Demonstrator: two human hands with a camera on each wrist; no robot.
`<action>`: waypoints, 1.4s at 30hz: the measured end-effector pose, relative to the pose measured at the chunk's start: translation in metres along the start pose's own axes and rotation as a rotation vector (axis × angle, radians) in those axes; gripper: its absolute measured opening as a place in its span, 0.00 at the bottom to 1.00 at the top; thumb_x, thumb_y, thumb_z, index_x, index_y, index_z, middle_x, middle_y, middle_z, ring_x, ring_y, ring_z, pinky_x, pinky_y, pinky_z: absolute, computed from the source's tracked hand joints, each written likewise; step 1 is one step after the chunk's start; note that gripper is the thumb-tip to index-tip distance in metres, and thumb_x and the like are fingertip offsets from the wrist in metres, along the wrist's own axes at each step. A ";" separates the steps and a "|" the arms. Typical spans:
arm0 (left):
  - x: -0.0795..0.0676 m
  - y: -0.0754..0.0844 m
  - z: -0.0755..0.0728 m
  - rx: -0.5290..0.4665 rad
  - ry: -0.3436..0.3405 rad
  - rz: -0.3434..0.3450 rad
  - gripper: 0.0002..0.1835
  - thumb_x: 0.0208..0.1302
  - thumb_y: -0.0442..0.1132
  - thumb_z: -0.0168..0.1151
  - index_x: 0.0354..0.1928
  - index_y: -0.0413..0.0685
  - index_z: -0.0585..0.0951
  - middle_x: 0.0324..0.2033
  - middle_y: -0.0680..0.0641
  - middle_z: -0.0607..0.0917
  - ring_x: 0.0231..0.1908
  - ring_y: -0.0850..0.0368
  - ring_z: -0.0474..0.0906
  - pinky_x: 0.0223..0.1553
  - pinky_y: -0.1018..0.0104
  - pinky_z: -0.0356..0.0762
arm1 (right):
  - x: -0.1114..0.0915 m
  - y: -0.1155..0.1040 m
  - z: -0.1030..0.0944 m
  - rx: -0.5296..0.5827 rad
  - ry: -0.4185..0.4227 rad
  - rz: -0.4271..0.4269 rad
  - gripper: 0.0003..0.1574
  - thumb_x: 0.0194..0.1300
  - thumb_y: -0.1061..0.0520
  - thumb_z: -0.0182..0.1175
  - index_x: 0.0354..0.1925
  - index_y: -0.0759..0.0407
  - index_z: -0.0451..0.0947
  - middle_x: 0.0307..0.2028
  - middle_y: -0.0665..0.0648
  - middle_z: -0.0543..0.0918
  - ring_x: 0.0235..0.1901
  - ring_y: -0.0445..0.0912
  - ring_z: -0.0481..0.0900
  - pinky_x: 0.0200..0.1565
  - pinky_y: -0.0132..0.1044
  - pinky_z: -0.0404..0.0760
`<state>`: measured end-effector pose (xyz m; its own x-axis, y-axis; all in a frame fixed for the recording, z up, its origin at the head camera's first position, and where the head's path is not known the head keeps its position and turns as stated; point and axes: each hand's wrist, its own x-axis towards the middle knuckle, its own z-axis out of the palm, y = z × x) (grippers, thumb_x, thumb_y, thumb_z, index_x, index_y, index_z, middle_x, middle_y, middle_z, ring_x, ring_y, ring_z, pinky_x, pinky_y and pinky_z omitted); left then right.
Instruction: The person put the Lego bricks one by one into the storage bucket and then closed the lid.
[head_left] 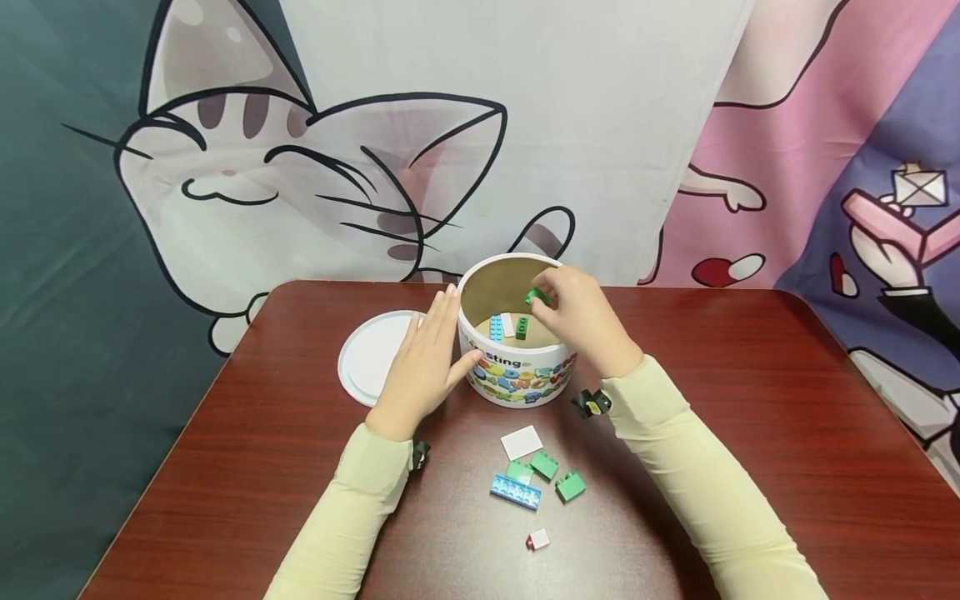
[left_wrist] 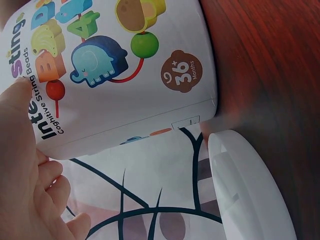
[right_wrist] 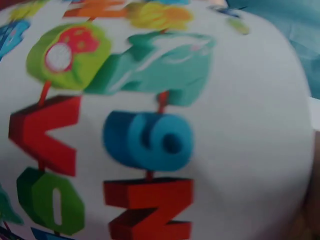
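A round white tub (head_left: 517,392) printed with colourful string beads stands uncovered on the table. My right hand (head_left: 588,321) reaches over its right rim and pinches a small green building brick (head_left: 537,296) at the opening. My left hand (head_left: 420,362) lies with straight fingers along the tub's left side, thumb on the printed front. Inside, on the bottom, I see a light blue brick (head_left: 496,327), a white piece (head_left: 508,324) and a dark green brick (head_left: 521,327). The right wrist view shows only the tub's printed wall (right_wrist: 240,135) up close, with my right hand's fingers out of sight.
The white lid (head_left: 367,358) lies left of the tub, partly behind my left hand. In front are a white flat piece (head_left: 521,442), several green bricks (head_left: 570,487), a long blue brick (head_left: 515,492) and a small red and white piece (head_left: 537,540). A cat-printed cloth (head_left: 450,167) hangs behind.
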<state>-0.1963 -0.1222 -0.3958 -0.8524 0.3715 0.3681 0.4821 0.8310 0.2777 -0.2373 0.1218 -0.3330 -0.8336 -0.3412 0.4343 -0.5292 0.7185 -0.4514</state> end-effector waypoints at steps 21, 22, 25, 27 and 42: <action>0.002 0.000 -0.001 0.022 -0.009 -0.003 0.46 0.75 0.58 0.54 0.81 0.40 0.46 0.80 0.44 0.49 0.79 0.50 0.44 0.76 0.44 0.45 | -0.044 -0.016 -0.021 0.112 0.147 -0.147 0.06 0.63 0.65 0.64 0.40 0.62 0.85 0.36 0.55 0.84 0.33 0.44 0.80 0.37 0.41 0.81; 0.002 0.000 0.000 0.021 -0.009 -0.003 0.46 0.75 0.58 0.54 0.81 0.40 0.46 0.80 0.44 0.49 0.79 0.50 0.44 0.76 0.44 0.45 | -0.048 -0.017 -0.022 0.121 0.137 -0.162 0.06 0.63 0.66 0.65 0.40 0.62 0.85 0.36 0.54 0.84 0.33 0.43 0.81 0.37 0.40 0.81; 0.002 0.000 0.000 0.018 -0.011 -0.005 0.46 0.75 0.58 0.54 0.81 0.40 0.46 0.80 0.45 0.49 0.79 0.51 0.43 0.76 0.44 0.44 | -0.061 -0.017 -0.026 0.143 0.088 -0.200 0.07 0.62 0.66 0.67 0.40 0.60 0.84 0.36 0.51 0.84 0.34 0.40 0.81 0.37 0.39 0.83; 0.002 -0.001 0.000 0.017 -0.012 -0.007 0.46 0.75 0.58 0.54 0.81 0.40 0.46 0.80 0.45 0.48 0.79 0.52 0.43 0.76 0.44 0.44 | -0.069 -0.017 -0.027 0.156 0.046 -0.222 0.08 0.61 0.67 0.68 0.40 0.59 0.84 0.36 0.50 0.83 0.34 0.39 0.81 0.37 0.39 0.84; 0.001 0.000 0.001 0.011 -0.008 -0.006 0.46 0.75 0.58 0.53 0.81 0.40 0.47 0.80 0.45 0.48 0.79 0.51 0.43 0.76 0.44 0.45 | -0.114 -0.011 -0.022 -0.008 -0.423 -0.182 0.06 0.64 0.59 0.69 0.39 0.58 0.84 0.33 0.49 0.79 0.30 0.40 0.78 0.34 0.34 0.80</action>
<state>-0.1977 -0.1216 -0.3964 -0.8569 0.3696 0.3594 0.4746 0.8378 0.2698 -0.1331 0.1660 -0.3608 -0.7191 -0.6786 0.1494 -0.6734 0.6276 -0.3907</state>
